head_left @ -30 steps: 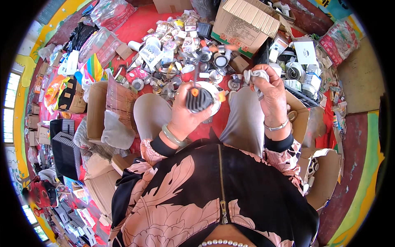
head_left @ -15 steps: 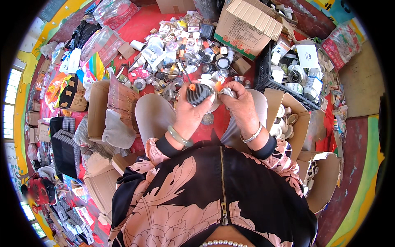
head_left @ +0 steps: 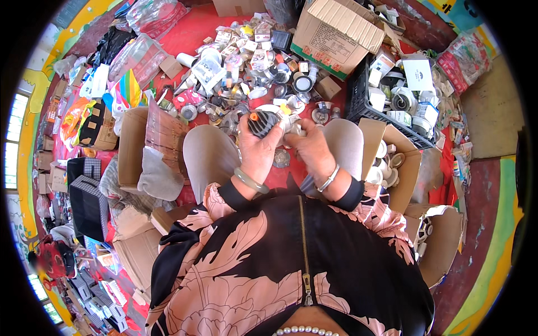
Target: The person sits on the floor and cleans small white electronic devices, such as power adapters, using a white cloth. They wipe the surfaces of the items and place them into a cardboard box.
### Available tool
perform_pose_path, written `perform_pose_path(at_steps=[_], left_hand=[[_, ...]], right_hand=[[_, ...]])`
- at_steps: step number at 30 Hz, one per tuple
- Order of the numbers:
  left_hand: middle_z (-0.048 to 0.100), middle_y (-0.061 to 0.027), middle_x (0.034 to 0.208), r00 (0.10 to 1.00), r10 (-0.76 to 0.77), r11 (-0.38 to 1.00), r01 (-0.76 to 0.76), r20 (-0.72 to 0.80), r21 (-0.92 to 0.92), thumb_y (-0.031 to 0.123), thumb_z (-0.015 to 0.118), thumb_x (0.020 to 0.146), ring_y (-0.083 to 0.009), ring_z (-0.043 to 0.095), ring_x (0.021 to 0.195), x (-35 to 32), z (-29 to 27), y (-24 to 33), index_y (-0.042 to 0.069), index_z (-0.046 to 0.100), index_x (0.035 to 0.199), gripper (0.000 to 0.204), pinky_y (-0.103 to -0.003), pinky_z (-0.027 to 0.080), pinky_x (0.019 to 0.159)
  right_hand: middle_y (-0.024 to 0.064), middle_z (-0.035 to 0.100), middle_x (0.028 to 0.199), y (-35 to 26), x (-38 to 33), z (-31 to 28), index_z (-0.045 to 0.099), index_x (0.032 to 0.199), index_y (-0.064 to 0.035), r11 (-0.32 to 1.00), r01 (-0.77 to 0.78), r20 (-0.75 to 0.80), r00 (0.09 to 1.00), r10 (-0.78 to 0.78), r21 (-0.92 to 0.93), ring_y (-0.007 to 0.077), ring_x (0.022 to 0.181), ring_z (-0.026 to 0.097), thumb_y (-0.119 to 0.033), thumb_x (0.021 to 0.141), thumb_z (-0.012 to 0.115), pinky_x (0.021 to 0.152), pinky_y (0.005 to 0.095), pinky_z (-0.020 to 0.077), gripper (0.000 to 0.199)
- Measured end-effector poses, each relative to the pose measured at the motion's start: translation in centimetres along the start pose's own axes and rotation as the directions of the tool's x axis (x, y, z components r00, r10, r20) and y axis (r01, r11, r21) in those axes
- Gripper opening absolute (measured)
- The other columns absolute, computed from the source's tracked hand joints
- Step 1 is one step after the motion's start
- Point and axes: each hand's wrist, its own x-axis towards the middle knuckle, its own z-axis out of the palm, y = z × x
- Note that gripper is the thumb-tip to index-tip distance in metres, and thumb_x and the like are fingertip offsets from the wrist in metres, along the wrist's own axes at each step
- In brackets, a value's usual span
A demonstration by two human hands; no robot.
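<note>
My left hand (head_left: 256,154) is wrapped round what looks like a recessed spotlight (head_left: 261,124), with a black ribbed body, an orange spot in its back and a pale rim. It is held tilted between my knees, ribbed side to the left. My right hand (head_left: 315,150) is closed, its fingers bunched at the light's right side around a small whitish piece (head_left: 295,129), whose kind I cannot make out. Beyond my hands spreads a heap of lamps and light fittings (head_left: 258,92). A round clear piece (head_left: 281,158) lies on the red floor below my hands.
On the right stand a black crate (head_left: 358,109) full of fittings and a cardboard box (head_left: 412,171) of white round parts. Another large carton (head_left: 336,36) stands beyond the heap. To the left is an open box (head_left: 133,148) with a grey cloth (head_left: 159,176) over its edge.
Both hands have come slightly lower and the light has turned a little. My right hand has turned and drawn closer to the light. An orange bit by its fingers no longer shows.
</note>
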Motion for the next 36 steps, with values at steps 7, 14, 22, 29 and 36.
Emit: perform_pose_path(at_steps=[7, 14, 22, 29, 36], left_hand=[[0.058, -0.0059, 0.097, 0.998, -0.054, 0.984, 0.051, -0.016, -0.172, 0.007, 0.066, 0.08, -0.0106, 0.058, 0.083, 0.4, 1.1, 2.2, 0.0, 0.038, 0.116, 0.046, -0.024, 0.05, 0.073], [0.058, -0.0054, 0.097, 0.993, -0.11, 0.968, 0.094, -0.053, -0.234, 0.01, 0.067, 0.08, -0.011, 0.058, 0.083, 1.7, -0.5, 2.2, 0.002, 0.039, 0.117, 0.047, -0.025, 0.05, 0.075], [0.059, -0.0055, 0.096, 0.976, -0.212, 0.945, 0.216, 0.044, -0.244, 0.01, 0.067, 0.08, -0.0113, 0.059, 0.082, 1.2, -0.6, 1.9, 0.001, 0.046, 0.11, 0.038, -0.026, 0.049, 0.074], [0.055, -0.015, 0.097, 0.979, 0.123, 0.794, -0.194, 0.16, 0.576, 0.024, 0.08, 0.063, -0.028, 0.058, 0.085, 1.0, -1.2, 0.3, 0.003, 0.047, 0.109, 0.06, -0.038, 0.047, 0.071], [0.052, -0.0224, 0.101, 0.759, 0.402, 0.373, -0.647, 0.512, 0.665, 0.018, 0.073, 0.065, -0.0397, 0.053, 0.09, 0.1, 1.5, 1.9, -0.002, 0.04, 0.116, 0.064, -0.044, 0.042, 0.079]], right_hand=[[0.0053, 0.056, 0.072, 4.1, -0.6, 2.8, 0.054, 0.09, 0.0, 0.94, -0.22, 0.198, 0.965, 0.171, 0.262, 0.0123, 0.054, 0.053, -0.007, 0.074, 0.064, 0.042, 0.0247, 0.0392, 0.02], [0.007, 0.061, 0.086, 2.9, 0.8, -1.1, 0.053, 0.094, -0.0029, 0.916, -0.178, 0.268, 0.96, 0.081, 0.36, 0.0117, 0.068, 0.056, -0.001, 0.08, 0.054, 0.054, 0.0216, 0.0418, 0.014], [0.0008, 0.056, 0.071, -0.3, 0.1, -3.7, 0.052, 0.093, -0.0054, 0.922, -0.023, 0.176, 0.983, -0.05, 0.387, 0.006, 0.057, 0.051, -0.005, 0.083, 0.053, 0.045, 0.0165, 0.034, 0.01], [-0.0009, 0.057, 0.074, -2.1, -1.0, -4.9, 0.056, 0.101, -0.0029, 0.964, 0.264, 0.143, 0.955, -0.261, -0.001, 0.0038, 0.061, 0.052, -0.005, 0.083, 0.058, 0.05, 0.0168, 0.0385, 0.019], [0.0113, 0.062, 0.087, -2.6, -3.8, -3.8, 0.054, 0.108, -0.0042, 0.583, 0.502, 0.101, 0.806, -0.584, -0.639, 0.0248, 0.078, 0.063, -0.03, 0.071, 0.072, 0.064, 0.0343, 0.0489, 0.049]])
